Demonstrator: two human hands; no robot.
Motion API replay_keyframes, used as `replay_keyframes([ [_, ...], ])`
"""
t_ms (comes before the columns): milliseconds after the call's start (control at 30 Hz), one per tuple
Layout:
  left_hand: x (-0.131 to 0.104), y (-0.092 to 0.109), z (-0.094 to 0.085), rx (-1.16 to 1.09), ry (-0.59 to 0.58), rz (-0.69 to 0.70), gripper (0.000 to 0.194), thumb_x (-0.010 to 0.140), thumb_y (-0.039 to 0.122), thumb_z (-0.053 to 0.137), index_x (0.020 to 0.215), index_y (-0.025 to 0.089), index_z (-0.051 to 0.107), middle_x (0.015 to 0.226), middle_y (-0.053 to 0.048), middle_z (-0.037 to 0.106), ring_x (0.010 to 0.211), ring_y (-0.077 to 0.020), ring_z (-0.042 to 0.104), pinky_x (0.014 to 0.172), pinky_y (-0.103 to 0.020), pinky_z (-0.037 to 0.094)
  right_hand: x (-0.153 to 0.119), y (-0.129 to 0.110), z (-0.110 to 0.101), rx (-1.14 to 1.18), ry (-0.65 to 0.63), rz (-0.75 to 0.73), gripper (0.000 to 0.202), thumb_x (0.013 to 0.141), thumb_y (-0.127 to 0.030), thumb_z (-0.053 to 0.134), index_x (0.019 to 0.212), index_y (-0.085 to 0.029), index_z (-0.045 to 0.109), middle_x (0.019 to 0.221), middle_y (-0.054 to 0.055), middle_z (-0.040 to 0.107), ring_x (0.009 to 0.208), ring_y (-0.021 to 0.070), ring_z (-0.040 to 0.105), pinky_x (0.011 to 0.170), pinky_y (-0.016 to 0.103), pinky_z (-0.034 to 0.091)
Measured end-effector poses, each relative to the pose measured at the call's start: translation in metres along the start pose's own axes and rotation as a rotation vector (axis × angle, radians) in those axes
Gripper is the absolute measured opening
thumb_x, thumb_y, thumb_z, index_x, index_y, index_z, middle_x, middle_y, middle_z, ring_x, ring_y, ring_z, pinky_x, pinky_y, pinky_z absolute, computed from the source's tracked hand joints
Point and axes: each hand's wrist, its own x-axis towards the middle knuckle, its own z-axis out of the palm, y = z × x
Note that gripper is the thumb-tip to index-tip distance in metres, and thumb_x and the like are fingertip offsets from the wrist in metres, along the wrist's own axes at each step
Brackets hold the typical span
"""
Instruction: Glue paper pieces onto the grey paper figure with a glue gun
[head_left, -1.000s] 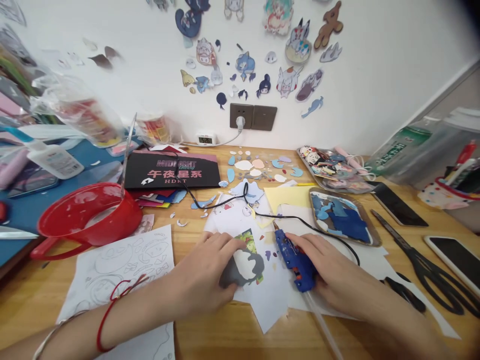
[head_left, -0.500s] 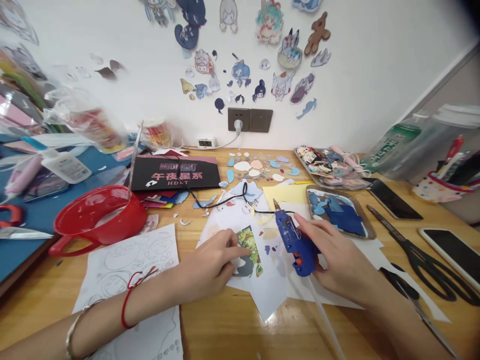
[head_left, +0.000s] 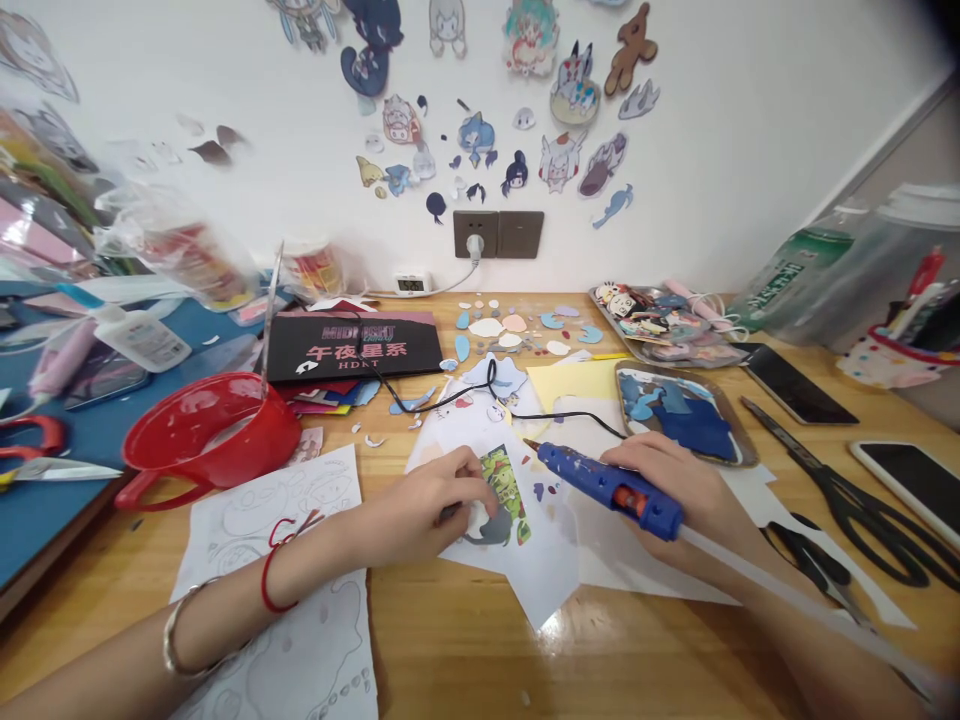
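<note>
My left hand (head_left: 439, 505) is over the white paper in the middle, its fingers curled into a pinch at a grey and white paper cutout (head_left: 495, 530). The fingers hide part of that cutout. Under and beside it lies a green printed picture card (head_left: 504, 480). In my right hand (head_left: 679, 485) is a blue hot glue gun (head_left: 600, 480), held lying nearly level, its metal nozzle aimed left towards the card. A clear glue stick (head_left: 787, 580) sticks out of the gun's back, over my right forearm. Small dark paper bits (head_left: 540, 491) lie below the nozzle.
A red mug (head_left: 210, 440) and a sheet of pencil drawings (head_left: 300, 640) are at left. Large black scissors (head_left: 847, 490), phones (head_left: 802, 385) and a tray of blue scraps (head_left: 739, 425) are at right. The gun's black cord (head_left: 420, 408) loops across the papers.
My right hand has turned the glue gun from steeply tilted to nearly level, with its nozzle lower and further left. My left hand stays at the cutout with its fingers shifted slightly. The view shifted a little.
</note>
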Motion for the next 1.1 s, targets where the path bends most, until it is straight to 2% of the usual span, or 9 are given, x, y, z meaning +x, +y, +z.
replay_keyframes([
  [167, -0.001, -0.008, -0.001, -0.085, 0.022, 0.012, 0.016, 0.081, 0.01, 0.055, 0.09, 0.019, 0.064, 0.091, -0.004, 0.055, 0.085, -0.0137, 0.057, 0.078, -0.023, 0.046, 0.001, -0.001, 0.0, 0.178, -0.037, -0.068, 0.021, 0.072, -0.014, 0.052, 0.092, -0.02, 0.052, 0.08, 0.003, 0.059, 0.072, 0.018, 0.055, 0.064, 0.03, 0.043],
  [300, -0.002, -0.011, -0.001, -0.12, 0.046, 0.028, 0.011, 0.082, 0.013, 0.057, 0.086, 0.018, 0.065, 0.089, -0.004, 0.057, 0.083, -0.0133, 0.058, 0.076, -0.023, 0.046, 0.002, -0.005, 0.001, 0.195, -0.154, -0.176, 0.018, 0.076, -0.02, 0.051, 0.094, -0.019, 0.054, 0.087, 0.007, 0.061, 0.077, 0.0188, 0.056, 0.066, 0.03, 0.044],
  [467, -0.003, -0.013, -0.002, -0.153, 0.075, 0.055, 0.011, 0.083, 0.012, 0.053, 0.081, 0.017, 0.062, 0.086, -0.007, 0.062, 0.082, -0.015, 0.06, 0.076, -0.026, 0.048, 0.002, -0.01, 0.008, 0.183, -0.225, -0.232, 0.011, 0.082, -0.021, 0.049, 0.09, -0.017, 0.055, 0.086, 0.008, 0.062, 0.077, 0.018, 0.056, 0.064, 0.029, 0.043],
  [633, -0.002, -0.017, -0.002, -0.171, 0.084, 0.091, 0.011, 0.081, 0.009, 0.05, 0.078, 0.016, 0.058, 0.081, -0.007, 0.063, 0.079, -0.0155, 0.059, 0.071, -0.027, 0.048, 0.001, -0.013, 0.018, 0.121, -0.279, -0.229, 0.013, 0.088, -0.016, 0.044, 0.089, -0.015, 0.057, 0.088, 0.008, 0.062, 0.078, 0.017, 0.057, 0.064, 0.027, 0.043],
  [767, -0.003, -0.017, -0.003, -0.163, 0.089, 0.133, 0.014, 0.078, 0.005, 0.049, 0.074, 0.017, 0.055, 0.08, -0.006, 0.063, 0.078, -0.0146, 0.058, 0.073, -0.028, 0.046, 0.003, -0.017, 0.022, 0.1, -0.316, -0.234, 0.012, 0.087, -0.016, 0.047, 0.091, -0.013, 0.058, 0.085, 0.007, 0.061, 0.075, 0.018, 0.056, 0.064, 0.029, 0.045],
  [933, -0.002, -0.016, -0.004, -0.145, 0.083, 0.166, 0.015, 0.078, 0.004, 0.05, 0.071, 0.017, 0.052, 0.08, -0.006, 0.062, 0.077, -0.0141, 0.056, 0.073, -0.028, 0.044, 0.002, -0.02, 0.025, 0.118, -0.381, -0.208, 0.012, 0.086, -0.017, 0.051, 0.094, -0.013, 0.058, 0.092, 0.008, 0.061, 0.079, 0.0186, 0.056, 0.067, 0.03, 0.045],
  [1100, -0.003, -0.014, -0.005, -0.144, 0.07, 0.152, 0.014, 0.079, 0.006, 0.049, 0.07, 0.018, 0.049, 0.079, -0.006, 0.061, 0.075, -0.0147, 0.055, 0.071, -0.028, 0.044, 0.0, -0.02, 0.027, 0.105, -0.38, -0.192, 0.009, 0.087, -0.018, 0.05, 0.092, -0.014, 0.057, 0.087, 0.006, 0.06, 0.077, 0.0178, 0.054, 0.067, 0.03, 0.044],
])
